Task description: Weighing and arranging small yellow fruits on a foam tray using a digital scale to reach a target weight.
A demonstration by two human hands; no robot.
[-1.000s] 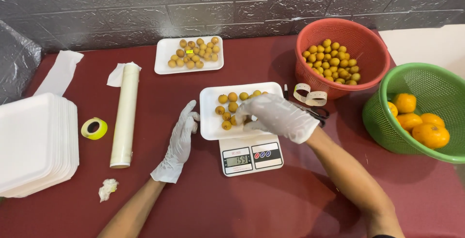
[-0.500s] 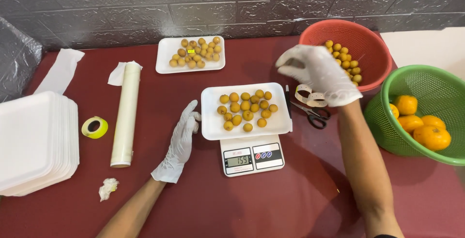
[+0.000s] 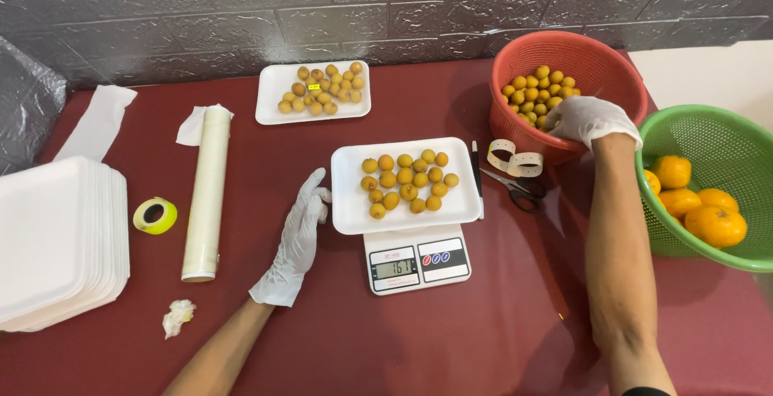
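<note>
A white foam tray (image 3: pixel 348 213) with several small yellow-brown fruits (image 3: pixel 407 181) rests on a white digital kitchen scale (image 3: pixel 415 261). My left hand (image 3: pixel 294 240), in a white glove, lies flat on the red table with its fingertips at the tray's left edge. My right hand (image 3: pixel 586 119), also gloved, reaches down into the red basket (image 3: pixel 612 66) among the same small fruits (image 3: pixel 535 90); its fingers curl into the pile and I cannot see whether they hold any.
A second foam tray of fruits (image 3: pixel 318 90) sits at the back. A film roll (image 3: pixel 207 190), yellow tape (image 3: pixel 155 215), a stack of foam trays (image 3: pixel 56 243) and crumpled paper (image 3: pixel 177 317) lie left. Scissors (image 3: pixel 515 190), a label strip (image 3: pixel 515 157) and a green basket (image 3: pixel 708 130) of oranges (image 3: pixel 700 207) stand right.
My right hand left the tray on the scale, rose toward the right, and now dips into the red basket. More fruits lie on the tray. My left hand stayed put.
</note>
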